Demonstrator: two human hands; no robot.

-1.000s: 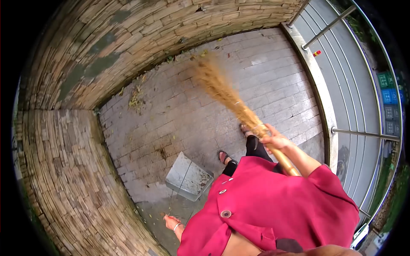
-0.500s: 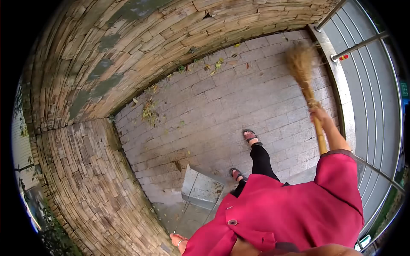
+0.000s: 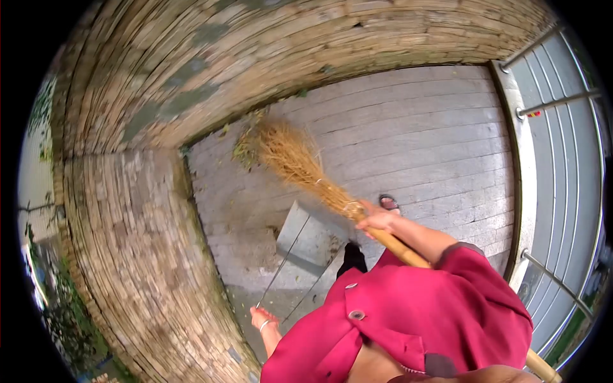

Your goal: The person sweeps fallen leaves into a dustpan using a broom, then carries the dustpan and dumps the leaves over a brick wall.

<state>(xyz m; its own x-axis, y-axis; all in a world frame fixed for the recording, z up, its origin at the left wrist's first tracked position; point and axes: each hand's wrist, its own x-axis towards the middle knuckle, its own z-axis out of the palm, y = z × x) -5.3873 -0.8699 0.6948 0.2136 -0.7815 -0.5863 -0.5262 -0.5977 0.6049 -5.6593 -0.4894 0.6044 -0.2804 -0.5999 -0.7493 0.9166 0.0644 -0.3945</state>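
My right hand (image 3: 377, 217) is wrapped round a straw broom (image 3: 290, 156) where its bristles meet the bamboo handle. The bristles fan out to the far left over the paving, touching a heap of leaves (image 3: 246, 148) near the wall corner. Low at the left, my left hand (image 3: 263, 317) is closed on the thin wire handle of a metal dustpan (image 3: 297, 233). The dustpan rests on the ground in front of me, with some debris inside at its right side.
Stone walls (image 3: 274, 48) rise ahead and on the left (image 3: 147, 236). Along the right runs a metal railing (image 3: 552, 102) above a low kerb (image 3: 511, 159). My sandalled foot (image 3: 389, 203) stands on the paving just beyond the broom handle.
The broom has swung from the far right across to the left, up to the leaves by the corner. Leaves along the far wall have gathered leftwards. The left hand still holds the dustpan.
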